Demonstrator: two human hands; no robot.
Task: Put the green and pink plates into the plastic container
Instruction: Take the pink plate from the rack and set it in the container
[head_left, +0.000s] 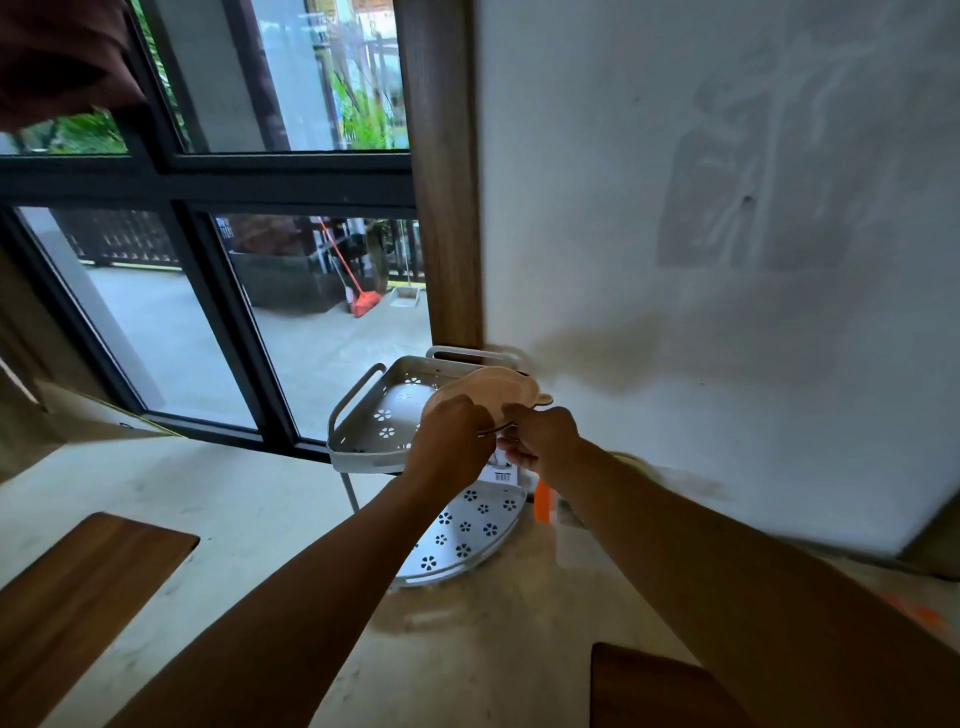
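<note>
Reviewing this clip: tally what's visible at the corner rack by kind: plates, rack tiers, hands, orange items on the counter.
Pink plates: 1, held over the upper tier
Green plates: 0 visible
Rack tiers: 2, upper tier and lower tier
Hands: 2, left hand and right hand
Orange item beside rack: 1
Total: 6

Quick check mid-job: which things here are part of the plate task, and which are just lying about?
Job:
pink plate
left hand
right hand
top tier of white plastic rack

Lying about:
wooden board
orange object by the wall
lower rack tier
</note>
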